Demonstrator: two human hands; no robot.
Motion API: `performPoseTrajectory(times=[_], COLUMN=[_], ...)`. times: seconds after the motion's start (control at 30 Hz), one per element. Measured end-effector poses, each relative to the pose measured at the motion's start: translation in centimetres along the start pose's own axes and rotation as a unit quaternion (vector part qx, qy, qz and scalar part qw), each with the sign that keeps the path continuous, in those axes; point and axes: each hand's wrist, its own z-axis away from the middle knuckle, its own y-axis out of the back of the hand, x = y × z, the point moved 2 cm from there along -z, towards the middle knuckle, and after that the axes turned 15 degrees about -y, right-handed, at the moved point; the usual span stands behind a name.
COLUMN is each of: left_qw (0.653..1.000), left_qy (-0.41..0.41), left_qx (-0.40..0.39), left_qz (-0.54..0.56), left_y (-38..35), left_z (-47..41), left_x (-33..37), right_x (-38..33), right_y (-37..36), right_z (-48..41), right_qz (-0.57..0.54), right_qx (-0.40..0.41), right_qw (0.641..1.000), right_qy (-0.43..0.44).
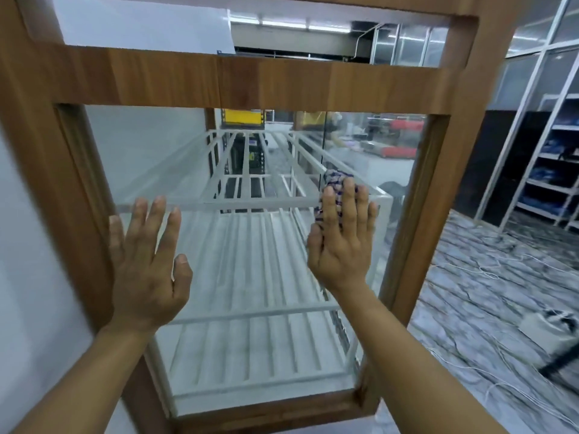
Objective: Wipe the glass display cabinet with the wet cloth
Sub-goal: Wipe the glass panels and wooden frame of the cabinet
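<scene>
Cloth (333,186), soft and limp, sits bunched under the right hand (340,242), whose flat-fingered grip presses it to the cabinet's fragile, slippery glass pane (250,245), while the left hand (148,261) lies open alongside, holding nothing.

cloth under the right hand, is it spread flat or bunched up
Bunched up. The cloth shows as a crumpled wad past the fingertips of the right hand, pressed on the glass.
</scene>
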Motion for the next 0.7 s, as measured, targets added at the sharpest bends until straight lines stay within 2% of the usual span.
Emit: performPoseTrajectory(times=[0.17, 0.37, 0.47, 0.7], left_qw=[1.0, 0.998, 0.997, 0.997], left_qy=[-0.003, 0.052, 0.058, 0.067], left_qx=[0.001, 0.022, 0.014, 0.027], left_qz=[-0.009, -0.038, -0.039, -0.013], left_y=[0.1, 1.3, 1.5, 1.5], left_z=[0.1, 2.6, 3.5, 4.0], left_x=[-0.8, -2.2, -3.1, -3.4], right_x=[5.6, 5.5, 2.9, -9.2], right_y=[2.0, 1.6, 0.7, -2.9], right_z=[-0.7, 0.4, 0.6, 1.4], right_qz=[0.012, 0.024, 0.019, -0.039], right_qx=[0.009, 0.01, 0.007, -0.023], right_qw=[0.999, 0.998, 0.999, 0.998], right_qy=[-0.047, -0.049, -0.03, 0.038])
